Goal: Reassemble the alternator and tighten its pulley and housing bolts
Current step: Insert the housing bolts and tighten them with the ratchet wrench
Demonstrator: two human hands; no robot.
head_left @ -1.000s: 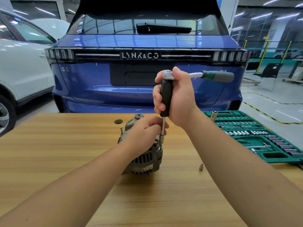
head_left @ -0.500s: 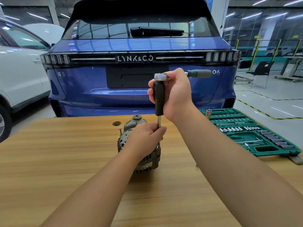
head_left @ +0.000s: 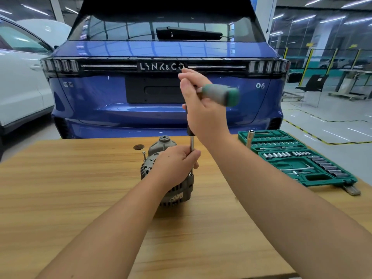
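A grey alternator [head_left: 177, 193] stands on the wooden table [head_left: 80, 188], its pulley end [head_left: 164, 142] pointing away from me. My left hand [head_left: 175, 164] lies over its top and pinches the steel shaft of a long socket driver [head_left: 192, 146]. The shaft stands upright, and its socket rests at the alternator's right rim. My right hand [head_left: 203, 109] grips the driver's black handle together with a ratchet; the ratchet's grey-green grip [head_left: 220, 94] points right and toward me, blurred. A bolt [head_left: 143, 155] sticks up at the alternator's left.
An open green socket set case [head_left: 298, 158] lies on the table's right side, with one socket extension [head_left: 249, 137] standing up in it. A round hole [head_left: 138, 147] is in the tabletop behind the alternator. A blue car [head_left: 161, 97] stands beyond the table, a white car [head_left: 20, 87] left.
The ratchet grip has swung from pointing right to pointing nearer me, and my right hand has turned with it. My left hand stays on the alternator and shaft.
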